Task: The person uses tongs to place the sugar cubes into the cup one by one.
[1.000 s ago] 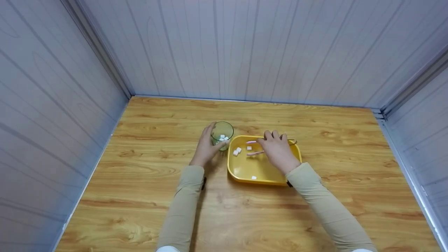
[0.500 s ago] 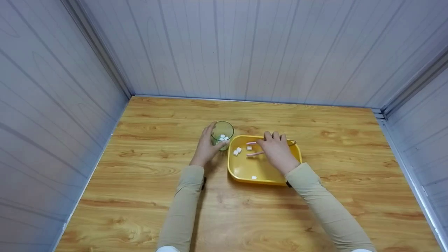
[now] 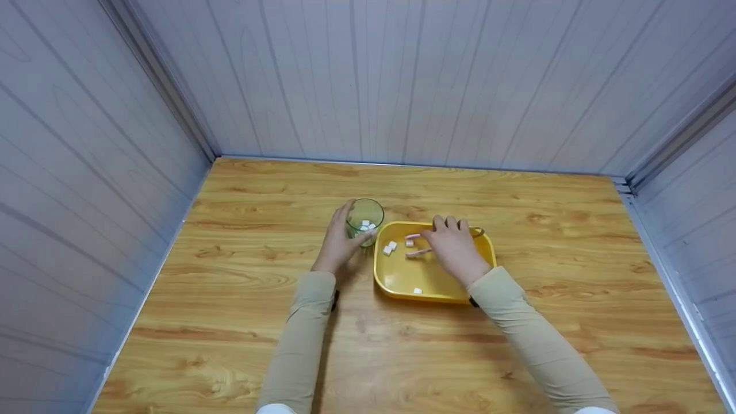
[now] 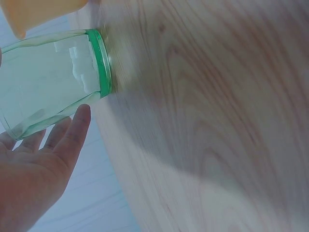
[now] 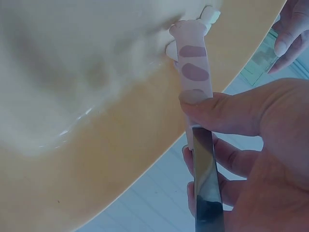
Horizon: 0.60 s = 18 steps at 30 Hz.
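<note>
My left hand (image 3: 338, 248) holds a clear green-tinted glass (image 4: 53, 67) upright on the table, thumb on one side and fingers on the other. Several white cubes (image 3: 366, 226) lie inside the glass. Over the yellow basin (image 3: 376, 267), my right hand (image 3: 457, 248) pinches a pair of metal tongs (image 5: 205, 166) with pink, paw-patterned tips. The tong arms are spread, and one white cube (image 3: 409, 244) lies between them, close to the far arm. Two more cubes (image 3: 390, 248) sit together by the basin's left wall.
Another white cube (image 3: 417, 291) lies near the basin's front wall. The glass stands just left of the basin on a wooden tabletop (image 3: 241, 276). Pale panel walls (image 3: 379, 80) rise behind and at both sides.
The far arm of the tongs has shifted slightly toward the cube and now overlaps its top edge. The left hand and the glass stay in place.
</note>
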Motion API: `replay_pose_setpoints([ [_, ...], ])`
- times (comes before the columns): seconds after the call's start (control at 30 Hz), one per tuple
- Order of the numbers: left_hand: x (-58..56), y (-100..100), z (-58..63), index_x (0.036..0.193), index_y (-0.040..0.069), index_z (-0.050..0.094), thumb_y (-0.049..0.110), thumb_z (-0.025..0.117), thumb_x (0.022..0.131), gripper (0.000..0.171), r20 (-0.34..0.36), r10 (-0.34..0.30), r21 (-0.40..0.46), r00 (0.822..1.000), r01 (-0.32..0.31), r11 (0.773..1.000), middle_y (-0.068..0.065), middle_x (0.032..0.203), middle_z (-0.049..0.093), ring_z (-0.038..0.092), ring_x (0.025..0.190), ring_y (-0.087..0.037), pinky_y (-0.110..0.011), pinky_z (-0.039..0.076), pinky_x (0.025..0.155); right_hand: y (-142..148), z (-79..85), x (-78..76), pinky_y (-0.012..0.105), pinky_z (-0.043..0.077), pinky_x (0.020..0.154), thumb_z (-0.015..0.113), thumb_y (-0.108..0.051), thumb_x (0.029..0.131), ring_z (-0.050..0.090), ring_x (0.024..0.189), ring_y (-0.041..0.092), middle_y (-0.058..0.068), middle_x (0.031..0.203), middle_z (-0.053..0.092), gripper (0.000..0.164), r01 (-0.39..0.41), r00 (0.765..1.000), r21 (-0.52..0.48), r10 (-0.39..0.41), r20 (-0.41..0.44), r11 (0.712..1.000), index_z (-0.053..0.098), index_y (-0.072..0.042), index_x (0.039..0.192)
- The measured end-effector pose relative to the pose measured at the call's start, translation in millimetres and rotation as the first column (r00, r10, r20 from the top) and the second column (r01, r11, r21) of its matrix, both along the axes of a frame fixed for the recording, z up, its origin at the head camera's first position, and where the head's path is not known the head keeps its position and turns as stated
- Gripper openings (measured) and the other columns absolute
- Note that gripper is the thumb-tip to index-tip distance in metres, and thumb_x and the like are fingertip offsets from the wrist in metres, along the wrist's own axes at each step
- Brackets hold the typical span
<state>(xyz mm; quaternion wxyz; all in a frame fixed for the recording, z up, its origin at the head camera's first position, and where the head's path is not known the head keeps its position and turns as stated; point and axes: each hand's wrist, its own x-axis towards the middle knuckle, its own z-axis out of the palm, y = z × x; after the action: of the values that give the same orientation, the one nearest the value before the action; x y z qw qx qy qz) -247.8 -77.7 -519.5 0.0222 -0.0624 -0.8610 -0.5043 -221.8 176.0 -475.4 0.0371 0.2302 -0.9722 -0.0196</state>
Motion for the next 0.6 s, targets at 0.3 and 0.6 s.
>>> replay_pose_setpoints([
  [0.3, 1.6, 0.1, 0.6, 0.151, 0.014, 0.028, 0.036, 0.075, 0.082, 0.086, -0.014, -0.007, 0.030, 1.000, 0.007, 1.000, -0.006, 0.146, 0.038, 0.035, 0.133, -0.030, -0.041, 0.030, 0.109, 1.6, -0.5, 1.3, 0.048, 0.038, 0.075, 0.067, -0.001, 0.087, 0.047, 0.089, 0.032, 0.012, 0.100, 0.054, 0.030, -0.032, 0.999, 0.008, 0.032, -0.028, 0.999, 0.073, -0.019, 0.109],
  [0.6, 1.7, 0.1, 0.7, 0.151, 0.017, 0.026, 0.035, 0.074, 0.083, 0.086, -0.004, -0.005, 0.005, 1.000, 0.005, 1.000, -0.008, 0.148, 0.036, 0.036, 0.132, -0.031, -0.041, 0.030, 0.109, 0.6, -0.8, 1.7, 0.048, 0.039, 0.074, 0.065, -0.002, 0.089, 0.048, 0.089, 0.032, 0.012, 0.099, 0.055, 0.027, -0.039, 0.999, 0.002, 0.039, -0.029, 0.999, 0.075, -0.020, 0.106],
])
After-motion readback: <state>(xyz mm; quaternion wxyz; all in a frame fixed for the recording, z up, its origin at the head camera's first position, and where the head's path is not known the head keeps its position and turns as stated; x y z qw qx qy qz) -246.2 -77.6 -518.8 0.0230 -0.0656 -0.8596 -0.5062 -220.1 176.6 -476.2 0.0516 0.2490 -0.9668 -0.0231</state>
